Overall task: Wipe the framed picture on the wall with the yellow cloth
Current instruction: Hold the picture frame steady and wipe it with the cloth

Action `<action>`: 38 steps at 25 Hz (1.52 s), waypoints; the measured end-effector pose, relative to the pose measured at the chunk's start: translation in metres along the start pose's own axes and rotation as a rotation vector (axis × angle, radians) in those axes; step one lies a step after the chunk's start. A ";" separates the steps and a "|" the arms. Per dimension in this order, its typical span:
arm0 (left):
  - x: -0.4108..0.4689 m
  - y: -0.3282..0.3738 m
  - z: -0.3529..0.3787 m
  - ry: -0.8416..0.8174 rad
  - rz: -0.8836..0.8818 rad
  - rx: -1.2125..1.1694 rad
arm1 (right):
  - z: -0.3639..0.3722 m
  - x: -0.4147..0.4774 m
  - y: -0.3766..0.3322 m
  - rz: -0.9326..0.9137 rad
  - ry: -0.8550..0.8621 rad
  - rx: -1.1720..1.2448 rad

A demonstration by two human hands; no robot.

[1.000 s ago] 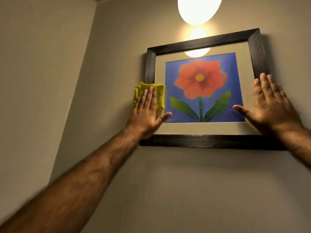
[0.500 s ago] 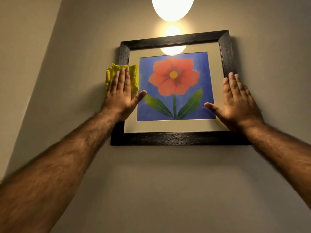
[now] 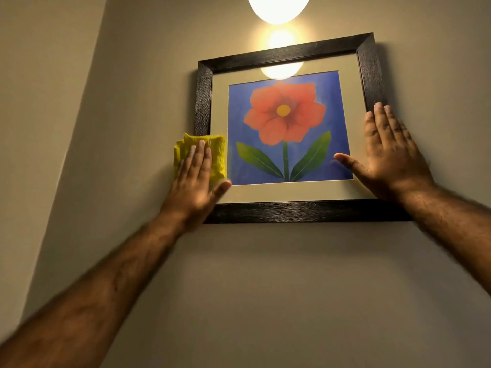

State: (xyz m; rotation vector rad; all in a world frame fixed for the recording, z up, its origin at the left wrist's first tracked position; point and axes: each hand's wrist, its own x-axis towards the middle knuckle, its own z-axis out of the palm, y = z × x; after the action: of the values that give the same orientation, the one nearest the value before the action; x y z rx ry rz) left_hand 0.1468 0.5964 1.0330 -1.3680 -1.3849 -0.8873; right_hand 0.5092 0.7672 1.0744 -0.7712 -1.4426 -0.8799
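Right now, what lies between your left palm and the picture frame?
In the head view, the folded yellow cloth lies under the left hand, pressed flat against the left side of the framed picture. The right hand rests bare on the frame's right side.

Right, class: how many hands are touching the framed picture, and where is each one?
2. The left hand presses the yellow cloth flat on the picture at its left edge, low down. The right hand lies flat and bare on the right edge. None looks hidden.
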 end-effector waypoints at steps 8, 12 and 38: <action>0.139 -0.013 -0.052 -0.024 -0.075 -0.194 | 0.003 0.000 0.002 -0.002 0.001 -0.005; 0.124 -0.015 -0.041 -0.018 -0.059 -0.078 | 0.002 -0.001 0.000 0.001 -0.004 -0.003; 0.101 -0.010 -0.026 0.033 -0.080 0.029 | -0.001 0.001 0.001 0.004 -0.011 0.011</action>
State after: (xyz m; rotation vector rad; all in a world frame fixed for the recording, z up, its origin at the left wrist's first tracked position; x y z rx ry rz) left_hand 0.1502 0.5995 1.1379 -1.2780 -1.4297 -0.9343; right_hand 0.5105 0.7664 1.0750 -0.7718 -1.4542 -0.8647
